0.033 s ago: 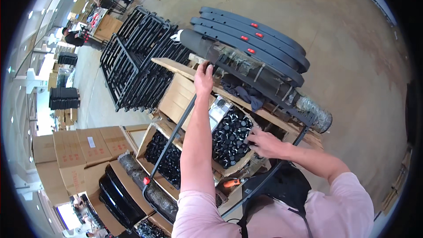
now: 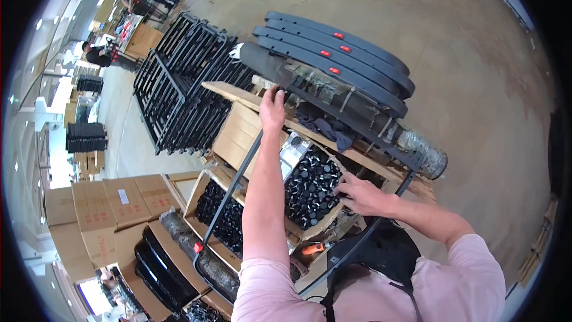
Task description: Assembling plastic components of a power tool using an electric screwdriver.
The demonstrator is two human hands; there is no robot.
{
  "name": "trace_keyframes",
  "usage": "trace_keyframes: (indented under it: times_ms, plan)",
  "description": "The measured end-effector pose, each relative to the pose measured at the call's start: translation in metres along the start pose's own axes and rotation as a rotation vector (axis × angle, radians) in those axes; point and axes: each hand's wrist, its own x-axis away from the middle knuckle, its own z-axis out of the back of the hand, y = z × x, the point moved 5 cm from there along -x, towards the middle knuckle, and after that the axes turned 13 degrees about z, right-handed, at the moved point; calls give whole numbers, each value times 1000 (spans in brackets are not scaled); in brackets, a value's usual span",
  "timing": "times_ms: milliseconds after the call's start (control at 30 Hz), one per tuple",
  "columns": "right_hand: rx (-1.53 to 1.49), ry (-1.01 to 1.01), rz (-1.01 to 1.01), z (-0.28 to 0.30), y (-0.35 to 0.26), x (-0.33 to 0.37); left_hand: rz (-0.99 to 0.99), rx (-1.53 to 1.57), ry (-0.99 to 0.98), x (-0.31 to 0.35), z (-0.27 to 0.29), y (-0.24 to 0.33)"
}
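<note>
Presently found the left hand with fingers closed around the upper corner of a black tubular frame, bars running either side of an open box. Located the right hand at the right rim of that box, fingers bent over black round-headed fasteners; could not tell whether gripping any piece. Recorded an orange-handled tool just below the box and curved dark-grey rails stacked beyond the frame.
</note>
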Motion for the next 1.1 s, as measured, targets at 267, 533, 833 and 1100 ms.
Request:
trace_keyframes:
  times_ms: [267, 533, 833, 1100]
  plan:
    - [31, 231, -61, 67, -7, 79, -128, -30, -94, -3, -7, -6]
    - [219, 396, -165, 92, -11, 118, -250, -90, -16, -6, -16, -10]
    - [437, 509, -346, 110, -4, 148, -24, 217, -106, -21, -18, -30]
    - [476, 439, -283, 94, 7, 155, -15, 75, 21, -9, -11, -21]
